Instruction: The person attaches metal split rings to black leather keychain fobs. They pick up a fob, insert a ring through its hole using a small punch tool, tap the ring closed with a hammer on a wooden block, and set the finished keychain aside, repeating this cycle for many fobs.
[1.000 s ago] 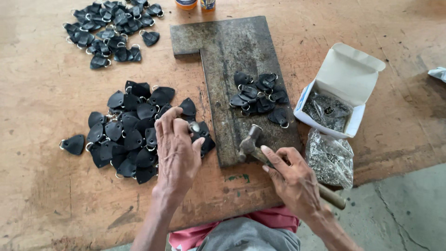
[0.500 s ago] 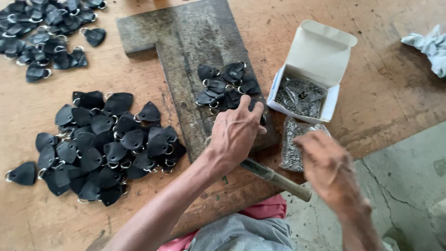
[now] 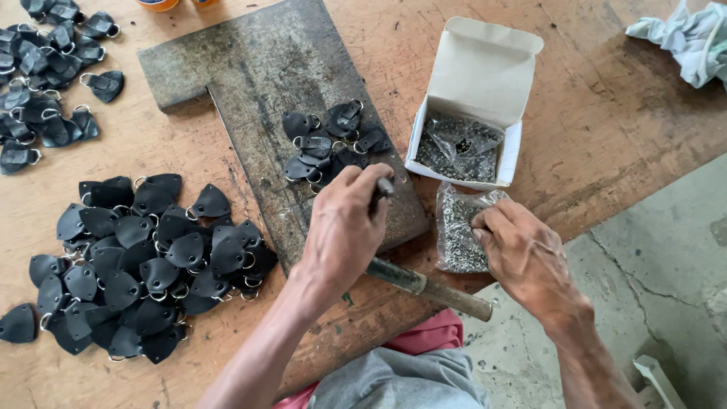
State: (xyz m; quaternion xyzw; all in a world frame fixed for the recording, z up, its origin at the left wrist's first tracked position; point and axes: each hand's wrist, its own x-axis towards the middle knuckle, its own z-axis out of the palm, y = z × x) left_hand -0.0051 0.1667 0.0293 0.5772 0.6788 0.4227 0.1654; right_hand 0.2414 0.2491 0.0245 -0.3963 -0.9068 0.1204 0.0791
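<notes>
My left hand (image 3: 344, 231) rests on the near end of a dark T-shaped metal plate (image 3: 250, 91), fingers closed round a small dark metal punch (image 3: 385, 186). Just beyond it on the plate lies a small heap of black leather tabs with rings (image 3: 329, 144). A hammer lies under that hand, its wooden handle (image 3: 432, 288) pointing to the near right. My right hand (image 3: 522, 254) is at the table's edge, fingertips pinching into a clear bag of small metal rivets (image 3: 457, 238).
A large pile of black leather tabs (image 3: 144, 265) lies left of the plate, another pile (image 3: 45, 60) at the far left. An open white box (image 3: 485, 68) holding a bag of rivets stands behind the clear bag. A pale cloth (image 3: 689, 38) lies at the far right.
My right hand has let go of the hammer, which now lies on the table, and moved to the rivet bag. My left hand left the big pile and moved onto the plate.
</notes>
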